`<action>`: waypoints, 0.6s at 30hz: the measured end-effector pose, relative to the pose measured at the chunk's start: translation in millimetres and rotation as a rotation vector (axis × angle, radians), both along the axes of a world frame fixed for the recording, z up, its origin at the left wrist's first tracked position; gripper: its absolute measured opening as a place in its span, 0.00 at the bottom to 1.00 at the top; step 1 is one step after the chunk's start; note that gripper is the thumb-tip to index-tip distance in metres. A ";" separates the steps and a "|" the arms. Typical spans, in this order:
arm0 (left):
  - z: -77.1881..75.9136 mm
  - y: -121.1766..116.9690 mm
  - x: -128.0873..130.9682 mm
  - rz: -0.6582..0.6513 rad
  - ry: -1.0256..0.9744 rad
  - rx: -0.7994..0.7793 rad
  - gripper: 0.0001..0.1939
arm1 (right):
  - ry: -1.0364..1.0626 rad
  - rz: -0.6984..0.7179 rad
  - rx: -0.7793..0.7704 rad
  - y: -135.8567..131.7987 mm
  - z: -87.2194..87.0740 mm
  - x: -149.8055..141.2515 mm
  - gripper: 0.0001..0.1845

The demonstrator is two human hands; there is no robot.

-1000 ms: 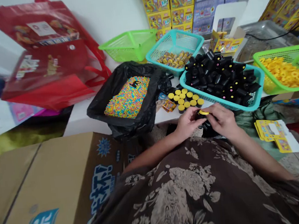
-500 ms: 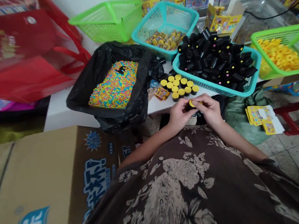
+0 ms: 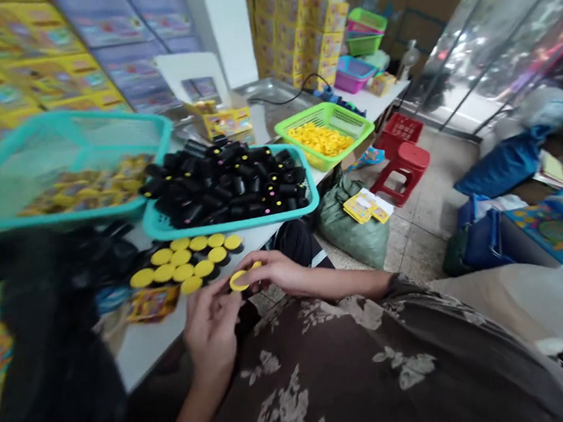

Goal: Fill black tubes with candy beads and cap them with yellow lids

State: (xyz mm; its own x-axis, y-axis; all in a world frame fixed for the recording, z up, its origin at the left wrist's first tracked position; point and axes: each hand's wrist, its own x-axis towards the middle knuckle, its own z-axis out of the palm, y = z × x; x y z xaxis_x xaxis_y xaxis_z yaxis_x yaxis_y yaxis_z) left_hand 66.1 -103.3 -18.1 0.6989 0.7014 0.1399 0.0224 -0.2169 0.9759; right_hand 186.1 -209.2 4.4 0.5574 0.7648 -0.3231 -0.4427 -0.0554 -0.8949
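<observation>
Fingers [image 3: 260,265] of the right hand [image 3: 280,269] partly hide a yellow ring [image 3: 233,282].

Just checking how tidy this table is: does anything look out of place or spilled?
Nothing clearly looks spilled. Two small oddities: a printed packet lies loose on the white table beside the yellow-capped tubes, and some dark tubes, blurred, seem to sit outside the teal basket. The right hand holds a yellow ring.
</observation>
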 end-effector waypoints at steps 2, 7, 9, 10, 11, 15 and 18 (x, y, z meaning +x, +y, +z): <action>3.7 -1.7 1.4 -0.043 0.053 -0.172 0.29 | -0.005 -0.029 0.020 -0.2 0.5 -0.1 0.21; 13.0 -10.9 8.1 -0.053 0.058 -0.451 0.30 | 0.042 -0.019 -0.003 1.5 0.2 -4.0 0.23; 15.3 -13.6 10.6 -0.015 0.041 -0.476 0.29 | 0.051 -0.016 -0.016 3.3 -0.7 -4.7 0.23; 16.0 -14.6 11.4 0.003 0.034 -0.480 0.29 | 0.057 -0.026 -0.018 4.4 -1.1 -5.2 0.23; 16.4 -15.6 11.8 0.017 0.025 -0.479 0.28 | 0.062 -0.040 -0.017 5.6 -1.5 -6.0 0.23; 14.0 -18.9 12.1 0.034 -0.033 -0.448 0.25 | 0.088 -0.096 0.022 12.0 -4.4 -10.2 0.21; 7.5 -21.5 13.4 0.091 -0.068 -0.432 0.24 | 0.109 -0.128 0.046 17.1 -8.7 -11.8 0.22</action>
State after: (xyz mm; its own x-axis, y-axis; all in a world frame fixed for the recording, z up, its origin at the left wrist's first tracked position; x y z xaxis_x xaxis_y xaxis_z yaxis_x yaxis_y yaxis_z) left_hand 79.6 -124.9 -10.6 0.6313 0.7636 -0.1357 -0.0448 0.2105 0.9766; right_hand 174.2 -192.1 -4.3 0.6147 0.7053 -0.3531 -0.5383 0.0479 -0.8414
